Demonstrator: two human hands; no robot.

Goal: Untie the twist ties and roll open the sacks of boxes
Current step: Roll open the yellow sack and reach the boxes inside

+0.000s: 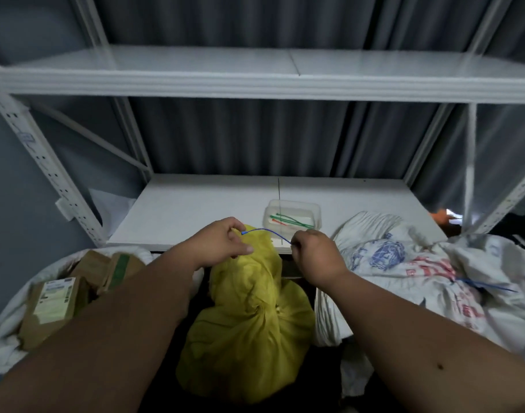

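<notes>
Fingers (297, 244) pinch blue twist tie (267, 231) ends; tie spans left-right.

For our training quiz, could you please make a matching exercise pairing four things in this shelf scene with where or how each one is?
Things:
1. blue twist tie
2. yellow sack
3. clear container
4. brown boxes

States:
A. on the shelf, holding green and red ties
B. inside the opened white sack at left
C. stretched between both hands
D. in the middle, neck still gathered

Pairs: 1-C, 2-D, 3-A, 4-B

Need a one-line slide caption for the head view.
Both hands hold a blue twist tie above the yellow sack.
</notes>
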